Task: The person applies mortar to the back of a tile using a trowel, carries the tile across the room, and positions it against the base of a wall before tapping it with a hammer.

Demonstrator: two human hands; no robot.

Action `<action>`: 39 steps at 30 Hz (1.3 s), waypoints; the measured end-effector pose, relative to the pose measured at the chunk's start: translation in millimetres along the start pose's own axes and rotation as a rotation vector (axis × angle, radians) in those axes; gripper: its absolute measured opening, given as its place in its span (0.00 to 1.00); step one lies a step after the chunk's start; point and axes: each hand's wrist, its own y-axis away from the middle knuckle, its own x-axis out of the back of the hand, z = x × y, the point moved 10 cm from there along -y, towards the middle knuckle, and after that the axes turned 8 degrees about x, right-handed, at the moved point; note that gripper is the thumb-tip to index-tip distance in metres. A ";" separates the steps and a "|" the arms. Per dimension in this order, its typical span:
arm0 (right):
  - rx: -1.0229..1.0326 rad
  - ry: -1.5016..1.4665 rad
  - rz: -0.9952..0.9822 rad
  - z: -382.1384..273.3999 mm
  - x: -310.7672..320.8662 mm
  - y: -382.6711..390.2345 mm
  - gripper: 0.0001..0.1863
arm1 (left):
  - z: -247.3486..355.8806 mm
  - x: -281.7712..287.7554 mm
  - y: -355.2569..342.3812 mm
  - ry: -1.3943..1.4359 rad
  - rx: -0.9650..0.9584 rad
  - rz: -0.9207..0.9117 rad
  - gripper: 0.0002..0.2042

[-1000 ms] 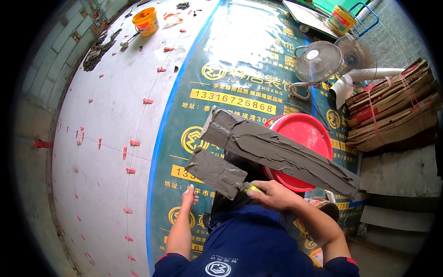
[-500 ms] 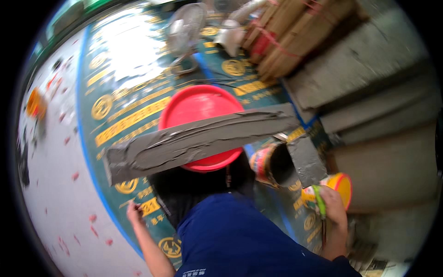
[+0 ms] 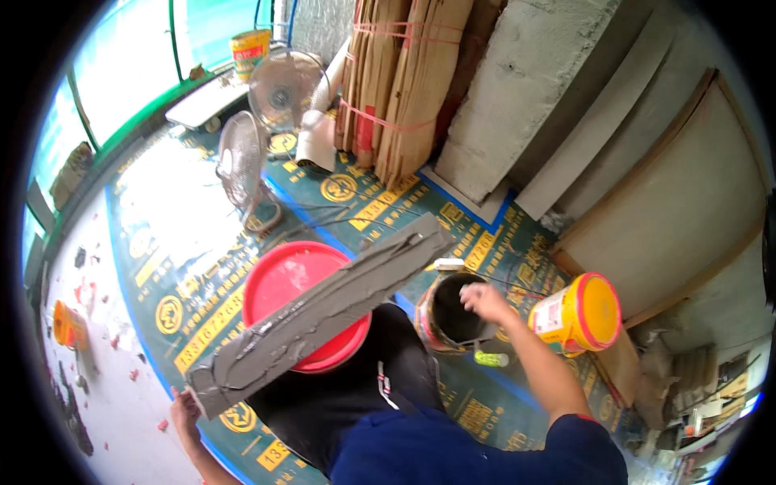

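A long strip [image 3: 323,311] coated with ridged grey mortar lies slantwise across the red round lid or tub [image 3: 283,271] before me. At its near left end, my left hand [image 3: 186,408] grips the edge, fingers partly hidden. My right hand [image 3: 485,302] is over the mouth of a bucket [image 3: 428,323] with grey-smeared insides, fingers loosely bent and apart, holding nothing. A green-handled scraper [image 3: 491,358] rests at the bucket's near rim, just below my right wrist. The strip's underside is hidden.
Right of the bucket stands a yellow-lidded pail [image 3: 598,311]. Two fans [image 3: 241,158] and tied cardboard bundles [image 3: 396,89] stand farther back, with cables on the printed green floor covering [image 3: 190,295]. Concrete steps [image 3: 525,89] rise at right; an orange tub [image 3: 69,326] sits far left.
My right hand has released the scraper at the bucket and moved left over its mouth. My left hand has come to the strip's end. The view has turned, and the strip slants more.
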 end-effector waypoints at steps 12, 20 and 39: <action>0.167 -1.401 -0.109 52.0 -178.9 -165.1 0.31 | 54.1 -29.2 19.0 -0.283 -0.005 0.046 0.23; 0.415 -1.671 -0.407 -60.6 -192.8 -165.3 0.33 | 54.6 -44.6 33.9 -0.304 -0.096 0.159 0.34; -0.276 -1.494 -0.763 -532.9 -145.5 31.9 0.32 | 101.4 70.7 286.0 -0.049 0.576 0.204 0.51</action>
